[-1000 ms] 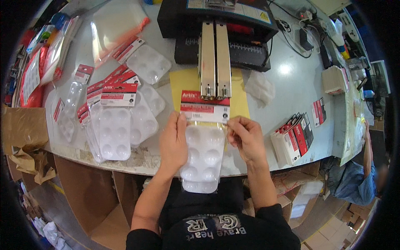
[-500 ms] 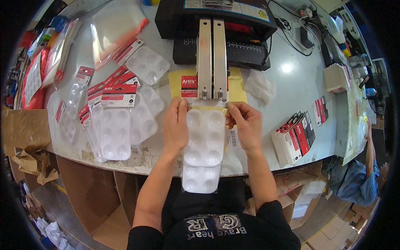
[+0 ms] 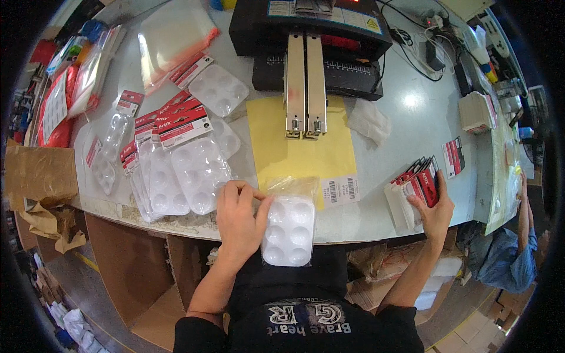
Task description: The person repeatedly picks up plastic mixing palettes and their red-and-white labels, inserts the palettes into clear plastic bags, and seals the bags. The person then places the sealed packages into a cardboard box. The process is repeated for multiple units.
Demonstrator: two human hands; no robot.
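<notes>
A white paint palette (image 3: 288,235) with round wells lies in a clear plastic bag, its near end over the table's front edge. At its upper left corner my left hand (image 3: 240,220) is closed, thumb and finger at the bag's side. My right hand (image 3: 434,215), far to the right, grips red and black header cards (image 3: 422,187) at the end of their stack, thumb in front and fingers behind. Above the palette, the two metal arms (image 3: 305,88) of a black stapling machine (image 3: 312,29) reach over a yellow sheet (image 3: 271,141), with nothing under their tips.
Bagged palettes with header cards (image 3: 203,170) lie in an overlapping pile at left. Behind them is a stack of clear bags (image 3: 176,41). A crumpled white cloth (image 3: 371,120) lies right of the machine, with cables (image 3: 406,41) beyond. Cardboard boxes (image 3: 123,259) stand below the table edge.
The carded palette that both hands held at the machine now lies on the left pile. My left hand has come down to another bagged palette; my right hand has moved right to the cards.
</notes>
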